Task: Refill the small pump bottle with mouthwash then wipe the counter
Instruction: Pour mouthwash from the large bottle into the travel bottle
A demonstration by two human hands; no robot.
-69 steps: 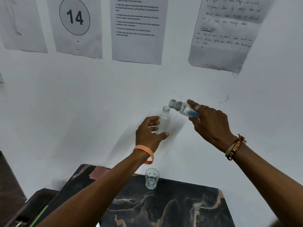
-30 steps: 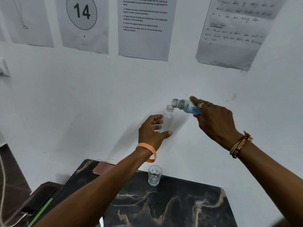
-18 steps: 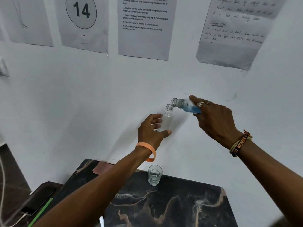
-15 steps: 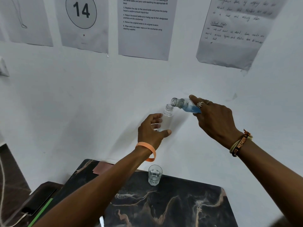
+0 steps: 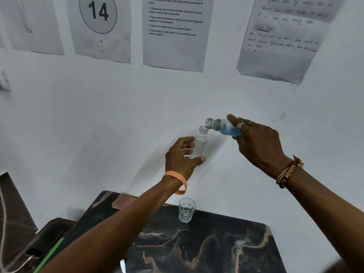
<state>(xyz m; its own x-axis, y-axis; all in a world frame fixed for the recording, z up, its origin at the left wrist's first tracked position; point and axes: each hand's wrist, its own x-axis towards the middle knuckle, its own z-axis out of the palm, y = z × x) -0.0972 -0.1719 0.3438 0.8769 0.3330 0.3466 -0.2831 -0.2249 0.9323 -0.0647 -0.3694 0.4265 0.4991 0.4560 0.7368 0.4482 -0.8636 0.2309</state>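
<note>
Blue mouthwash pools along the lower side of the clear mouthwash bottle (image 5: pixel 223 127), which the right hand (image 5: pixel 258 145) has wrapped in its fingers and tipped nearly flat, open neck toward the left. That neck sits just above and beside the threaded mouth of the small pump bottle (image 5: pixel 200 141), a slim clear cylinder with its pump off, held upright in the air by the left hand (image 5: pixel 180 157), thumb in front and fingers curled behind. Both are raised well above the counter (image 5: pixel 206 245), before a white wall.

No stream shows yet, so the pour looks about to begin. To do it well, bring the lip directly over the narrow opening, nearly touching, then tilt slowly; both mouths are small, and a rush would likely spill. Keeping the lower bottle plumb should help.

Dark marble-patterned stone, glossy with pale veins, forms the counter; a small ribbed drinking glass (image 5: pixel 186 210) stands on it.
</note>
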